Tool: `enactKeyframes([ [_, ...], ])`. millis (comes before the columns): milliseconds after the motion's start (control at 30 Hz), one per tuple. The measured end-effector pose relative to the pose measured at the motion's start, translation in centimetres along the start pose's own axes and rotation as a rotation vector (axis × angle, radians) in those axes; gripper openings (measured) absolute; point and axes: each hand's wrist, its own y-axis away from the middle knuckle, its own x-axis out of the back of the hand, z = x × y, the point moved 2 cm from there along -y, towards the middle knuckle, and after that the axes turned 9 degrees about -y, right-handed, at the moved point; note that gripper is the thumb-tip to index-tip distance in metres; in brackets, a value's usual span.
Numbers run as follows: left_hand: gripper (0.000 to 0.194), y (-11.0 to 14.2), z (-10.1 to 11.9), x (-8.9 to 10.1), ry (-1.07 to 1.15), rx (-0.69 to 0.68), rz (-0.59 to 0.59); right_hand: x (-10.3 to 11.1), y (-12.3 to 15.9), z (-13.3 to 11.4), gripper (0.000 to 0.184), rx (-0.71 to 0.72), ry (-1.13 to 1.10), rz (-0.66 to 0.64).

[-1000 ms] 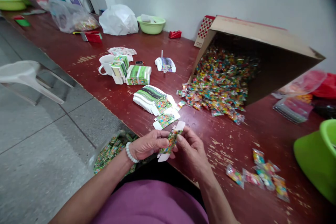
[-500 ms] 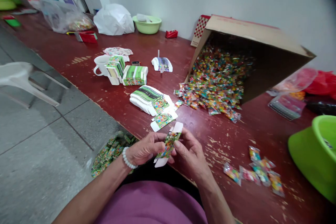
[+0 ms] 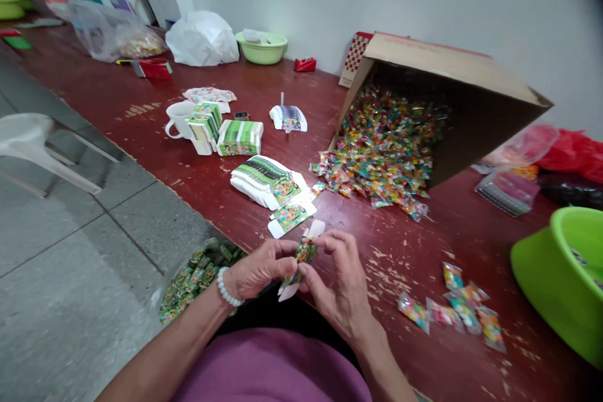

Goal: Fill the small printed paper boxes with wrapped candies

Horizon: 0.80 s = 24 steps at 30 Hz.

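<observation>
Between my two hands is a small green printed candy box (image 3: 306, 252), its white end flaps sticking out at top and bottom. My left hand (image 3: 264, 270), with a beaded bracelet at the wrist, grips the box from the left, thumb on its face. My right hand (image 3: 340, 276) holds the right side, thumb on the front and index finger near the upper flap. Just beyond lies a flat printed carton (image 3: 289, 217), beside a fanned stack of flat cartons (image 3: 264, 179). Wrapped candies (image 3: 464, 311) lie to the right of my right hand.
A tipped cardboard box (image 3: 452, 50) spills a heap of wrapped candies (image 3: 381, 144) onto the red table (image 3: 211, 182). A green basin (image 3: 541, 276) stands at right. Filled green boxes (image 3: 193, 282) sit below the table edge. A white mug (image 3: 178, 119) stands beside bundled cartons (image 3: 240, 137).
My right index finger has risen toward the box's upper flap, and the right thumb has shifted left and down across its face. The view has moved slightly.
</observation>
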Motion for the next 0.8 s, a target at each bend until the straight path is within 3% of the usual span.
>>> enactKeyframes([
  [167,0.056,0.2,0.3,0.1,-0.059,0.027,-0.033,0.2,0.1,0.1,0.038,-0.031,-0.018,-0.009],
  [400,0.055,0.3,-0.1,-0.3,-0.067,0.083,-0.113,1.4,-0.3,1.0,0.013,-0.145,-0.203,-0.115],
  [633,0.054,0.2,0.1,-0.5,-0.006,0.147,-0.13,2.3,0.1,1.0,0.016,-0.102,-0.268,-0.124],
  [800,0.053,0.6,1.2,-1.3,-0.201,0.135,-0.084,2.3,0.4,1.3,0.014,-0.063,-0.323,-0.086],
])
